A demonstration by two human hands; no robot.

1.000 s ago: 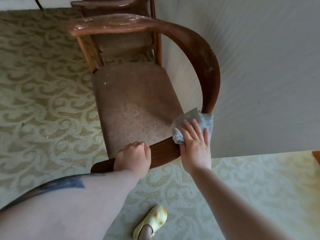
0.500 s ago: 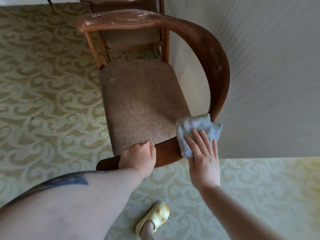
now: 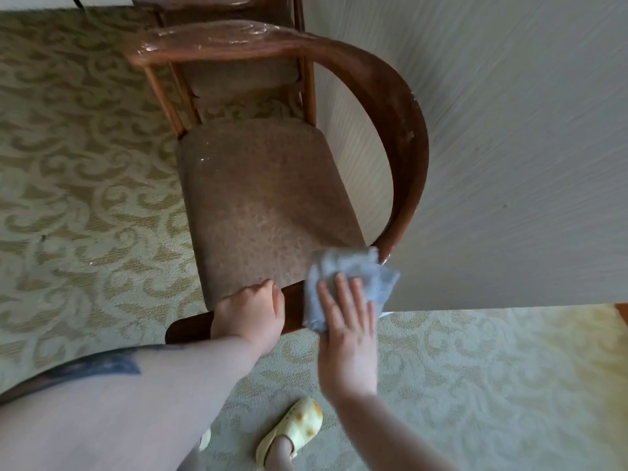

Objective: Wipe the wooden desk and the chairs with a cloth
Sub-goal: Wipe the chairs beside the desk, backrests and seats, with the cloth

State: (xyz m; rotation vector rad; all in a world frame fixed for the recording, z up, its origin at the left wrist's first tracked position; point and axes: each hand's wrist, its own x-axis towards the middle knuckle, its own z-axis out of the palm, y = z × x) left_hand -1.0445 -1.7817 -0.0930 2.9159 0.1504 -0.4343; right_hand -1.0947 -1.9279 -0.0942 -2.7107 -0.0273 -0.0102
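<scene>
While the curved, dark brown wooden armchair with a worn brown fabric seat (image 3: 272, 198) is seen from above, its near wooden rail is gripped by the left hand (image 3: 249, 312), whose fingers are curled over the top edge of the rail toward the seat. Just right of that hand, a folded grey-blue cloth (image 3: 350, 283) is pressed against the same rail, at the corner where the rail meets the chair's curved arm. The cloth is held down by the right hand (image 3: 350, 329), which lies flat on it with fingers straight and slightly spread; nothing is pinched or clasped by it. The upper part of the cloth extends beyond the fingertips onto the edge of the seat. The right hand and cloth are slightly blurred. The chair's far arm appears glossy, with light streaks along its top. Behind the chair, part of a second wooden chair (image 3: 217, 1) is visible. To the chair's right, a pale textured wall (image 3: 509, 147) is seen, with the chair's curved arm close to it. Beneath and around the chair, a green-beige carpet with a swirl pattern (image 3: 74, 164) is spread. Below the chair's near rail, a pale yellow clog-style shoe (image 3: 299, 423) is planted on the carpet.
</scene>
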